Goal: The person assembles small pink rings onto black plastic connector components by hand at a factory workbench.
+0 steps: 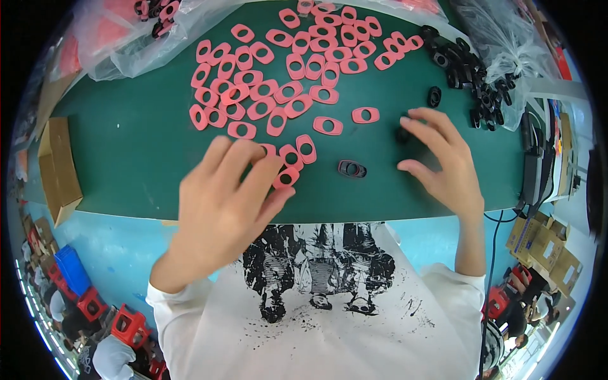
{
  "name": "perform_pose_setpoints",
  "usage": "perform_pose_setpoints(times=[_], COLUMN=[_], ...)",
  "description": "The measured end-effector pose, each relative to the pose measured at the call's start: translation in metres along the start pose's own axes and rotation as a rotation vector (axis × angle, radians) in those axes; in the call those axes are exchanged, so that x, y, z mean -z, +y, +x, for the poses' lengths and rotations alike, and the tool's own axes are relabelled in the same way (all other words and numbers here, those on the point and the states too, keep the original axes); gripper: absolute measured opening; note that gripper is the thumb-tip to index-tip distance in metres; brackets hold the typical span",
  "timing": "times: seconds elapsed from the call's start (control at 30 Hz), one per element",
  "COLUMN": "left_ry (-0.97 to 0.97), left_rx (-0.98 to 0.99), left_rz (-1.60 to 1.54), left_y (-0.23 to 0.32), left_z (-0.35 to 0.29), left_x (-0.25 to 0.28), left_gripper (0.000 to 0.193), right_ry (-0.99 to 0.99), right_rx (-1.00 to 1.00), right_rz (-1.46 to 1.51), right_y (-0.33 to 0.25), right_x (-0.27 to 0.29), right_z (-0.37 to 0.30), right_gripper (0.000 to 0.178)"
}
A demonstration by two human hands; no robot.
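My left hand (228, 190) is over a small cluster of flat pink ring pieces near the table's front edge. Its thumb and forefinger close around the edges of one pink ring piece (286, 178), and more pink pieces lie partly under its fingers. To the right, my right hand (446, 161) has its thumb and fingers apart. Its fingertips are at a small black oval part (402, 134), which they partly hide. Between the hands lies a black oval part with a thin pinkish rim (352, 168). Two loose pink ring pieces (365, 115) lie beyond it.
Many pink ring pieces (263, 88) spread over the green table (139, 145). Black oval parts (468, 69) are heaped at the far right, one (434, 97) apart. Clear plastic bags (500, 38) stand at the back corners. An open cardboard box (60, 168) is at the left edge.
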State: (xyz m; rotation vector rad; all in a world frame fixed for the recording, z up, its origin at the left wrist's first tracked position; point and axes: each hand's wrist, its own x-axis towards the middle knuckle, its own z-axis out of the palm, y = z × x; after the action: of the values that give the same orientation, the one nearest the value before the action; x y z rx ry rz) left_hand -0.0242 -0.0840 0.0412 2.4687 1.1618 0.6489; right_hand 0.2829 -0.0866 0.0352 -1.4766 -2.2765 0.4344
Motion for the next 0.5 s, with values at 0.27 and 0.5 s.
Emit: perform_pose_setpoints(times=[0.27, 0.5], left_ry=[0.098, 0.108], left_rx=[-0.033, 0.043], left_rz=[0.063, 0.004], left_y=[0.005, 0.008], left_z=[-0.020, -0.030], left_x=[-0.033, -0.040], left_gripper=[0.023, 0.018], right_ry=[-0.037, 0.025], right_rx=[0.076, 0.242], right_rz=[0.095, 0.149], right_y=[0.008, 0.013], right_x=[-0.010, -0.035], right_z=[0.005, 0.044], right_gripper=[0.040, 0.034])
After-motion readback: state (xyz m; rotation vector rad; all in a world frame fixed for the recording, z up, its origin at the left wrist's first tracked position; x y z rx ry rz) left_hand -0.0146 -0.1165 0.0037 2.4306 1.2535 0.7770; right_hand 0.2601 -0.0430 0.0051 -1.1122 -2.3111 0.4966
